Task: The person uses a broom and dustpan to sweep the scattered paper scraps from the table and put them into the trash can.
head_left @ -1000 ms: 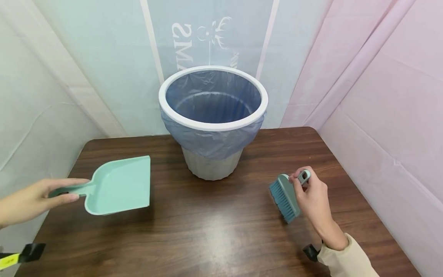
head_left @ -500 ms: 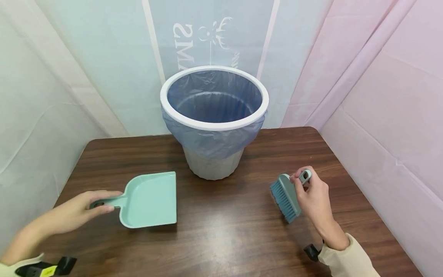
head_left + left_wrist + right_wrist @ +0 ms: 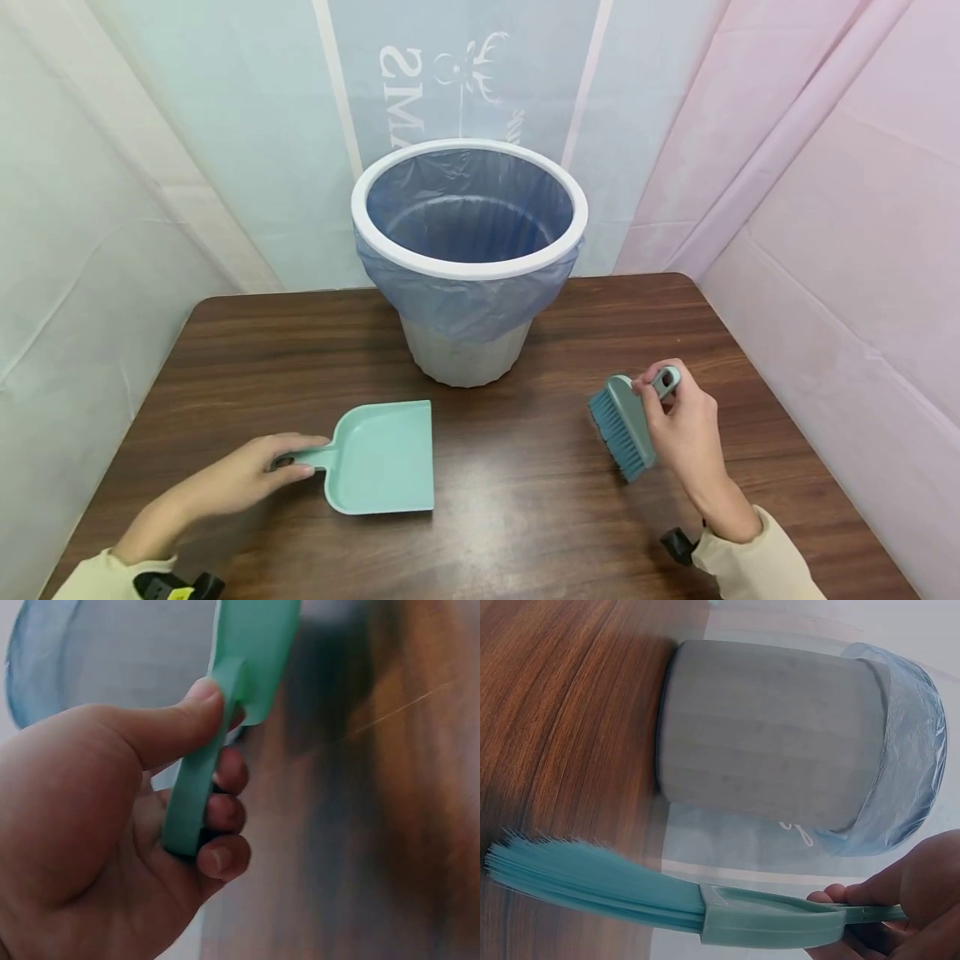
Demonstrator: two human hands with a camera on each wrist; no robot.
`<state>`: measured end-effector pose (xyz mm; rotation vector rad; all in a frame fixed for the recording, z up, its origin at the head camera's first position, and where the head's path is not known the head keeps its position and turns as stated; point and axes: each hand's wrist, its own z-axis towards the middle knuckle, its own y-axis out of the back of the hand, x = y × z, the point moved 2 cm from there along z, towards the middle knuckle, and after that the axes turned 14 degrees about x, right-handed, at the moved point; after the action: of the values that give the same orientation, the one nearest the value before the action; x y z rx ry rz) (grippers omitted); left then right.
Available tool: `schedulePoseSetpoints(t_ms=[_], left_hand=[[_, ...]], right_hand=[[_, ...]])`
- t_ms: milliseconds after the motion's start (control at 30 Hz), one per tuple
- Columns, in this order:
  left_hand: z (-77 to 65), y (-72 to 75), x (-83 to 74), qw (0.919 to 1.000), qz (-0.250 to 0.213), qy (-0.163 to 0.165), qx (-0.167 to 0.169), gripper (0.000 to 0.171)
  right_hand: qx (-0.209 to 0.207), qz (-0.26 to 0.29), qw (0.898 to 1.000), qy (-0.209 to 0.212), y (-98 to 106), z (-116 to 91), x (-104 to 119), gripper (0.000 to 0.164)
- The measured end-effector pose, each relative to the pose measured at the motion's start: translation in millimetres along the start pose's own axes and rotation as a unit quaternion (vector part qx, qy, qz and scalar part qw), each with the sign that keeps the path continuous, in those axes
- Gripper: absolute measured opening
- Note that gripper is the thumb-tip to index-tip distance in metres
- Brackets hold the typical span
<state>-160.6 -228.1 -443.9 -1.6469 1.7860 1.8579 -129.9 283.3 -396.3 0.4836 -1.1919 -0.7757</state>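
Observation:
My left hand (image 3: pixel 238 481) grips the handle of a mint-green dustpan (image 3: pixel 382 458), whose flat lip faces right over the table's middle. In the left wrist view the thumb lies along the dustpan handle (image 3: pixel 193 787) with fingers curled beneath it. On the right, my right hand (image 3: pixel 686 429) pinches the short handle of a hand brush (image 3: pixel 624 427). Its blue-green bristles (image 3: pixel 577 877) point down at the tabletop in the right wrist view, their tips at or close to the wood. A gap of bare table separates brush and dustpan.
A grey trash can (image 3: pixel 467 354) with a white rim and a blue plastic liner (image 3: pixel 480 308) stands at the back centre of the dark wooden table (image 3: pixel 525 533). Pale cloth sheets (image 3: pixel 847 250) hang around the back and sides.
My left hand has carried the dustpan rightward and toward me, from the table's left side to near its middle. The right hand and brush have barely moved.

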Motion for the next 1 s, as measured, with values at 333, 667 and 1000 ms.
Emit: schedulePoseSetpoints(t_ms=[333,667,1000], left_hand=[[25.0,-25.6,-14.1,0.9974,0.030,-0.018,-0.063,0.042],[37.7,-41.5,-25.2,0.9967,0.049,-0.047,-0.043,0.040],[47.9,-47.2,-32.2,0.9948,0.089,-0.013,-0.048,0.040]], right_hand=[[0.002,0.002,1.000,0.004,0,-1,2,0.013],[0.011,-0.009,1.000,0.002,0,-3,2,0.015],[0.024,-0.010,0.999,0.029,-1,-4,8,0.019]])
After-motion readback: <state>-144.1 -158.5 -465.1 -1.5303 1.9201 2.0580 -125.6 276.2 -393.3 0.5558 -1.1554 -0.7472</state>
